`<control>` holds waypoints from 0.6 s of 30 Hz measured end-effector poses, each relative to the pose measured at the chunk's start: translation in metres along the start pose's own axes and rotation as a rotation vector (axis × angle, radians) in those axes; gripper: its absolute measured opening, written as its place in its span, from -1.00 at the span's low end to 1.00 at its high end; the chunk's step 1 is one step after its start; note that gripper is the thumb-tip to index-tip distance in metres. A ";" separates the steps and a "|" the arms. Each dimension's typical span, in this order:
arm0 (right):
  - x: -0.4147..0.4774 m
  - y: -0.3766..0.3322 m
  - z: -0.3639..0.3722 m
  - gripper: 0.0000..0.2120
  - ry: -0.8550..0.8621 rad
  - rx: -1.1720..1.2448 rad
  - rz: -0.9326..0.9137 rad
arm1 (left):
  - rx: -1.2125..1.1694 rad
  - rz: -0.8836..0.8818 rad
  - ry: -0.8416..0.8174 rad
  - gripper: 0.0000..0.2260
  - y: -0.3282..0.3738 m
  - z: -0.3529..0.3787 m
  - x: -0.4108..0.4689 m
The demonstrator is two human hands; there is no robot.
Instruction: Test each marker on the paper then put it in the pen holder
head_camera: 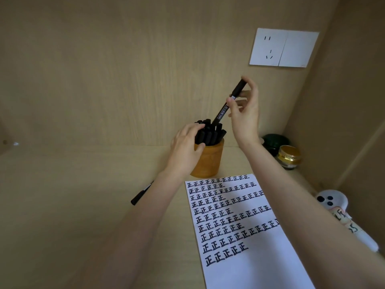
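Observation:
A round wooden pen holder [210, 161] stands at the back of the desk, packed with several black markers [212, 135]. My left hand [187, 144] grips the bundle of markers at the holder's rim. My right hand [244, 113] pinches a capped black marker [226, 105] by its upper part; it slants down with its lower end among the markers in the holder. In front of the holder lies a white paper [260, 257] covered with rows of black marks. One more black marker [139, 196] lies on the desk, partly hidden behind my left forearm.
A dark green jar [275, 139] and a gold-lidded jar [289, 156] stand at the back right corner. A white figurine [333, 201] lies at the right edge. A white wall socket [283, 47] is mounted on the back panel. Wooden walls close in the back and right.

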State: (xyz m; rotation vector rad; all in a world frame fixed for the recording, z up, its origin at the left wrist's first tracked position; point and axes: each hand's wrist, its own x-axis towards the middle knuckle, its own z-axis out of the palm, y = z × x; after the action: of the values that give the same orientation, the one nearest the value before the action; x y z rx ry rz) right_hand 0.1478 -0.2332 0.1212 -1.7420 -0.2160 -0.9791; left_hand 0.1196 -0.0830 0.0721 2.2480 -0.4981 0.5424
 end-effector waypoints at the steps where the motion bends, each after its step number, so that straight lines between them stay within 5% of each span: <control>1: -0.001 0.003 0.002 -0.55 -0.023 -0.025 -0.003 | 0.021 0.006 -0.016 -0.53 -0.001 0.001 0.003; 18: -0.008 0.022 0.006 -0.79 -0.268 -0.129 -0.038 | 0.078 0.013 -0.064 -0.43 -0.009 0.016 0.021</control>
State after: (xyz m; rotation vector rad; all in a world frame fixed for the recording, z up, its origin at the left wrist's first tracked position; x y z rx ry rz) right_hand 0.1579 -0.2345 0.0993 -1.9935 -0.3655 -0.7978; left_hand 0.1456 -0.0935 0.0682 2.3434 -0.5330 0.5058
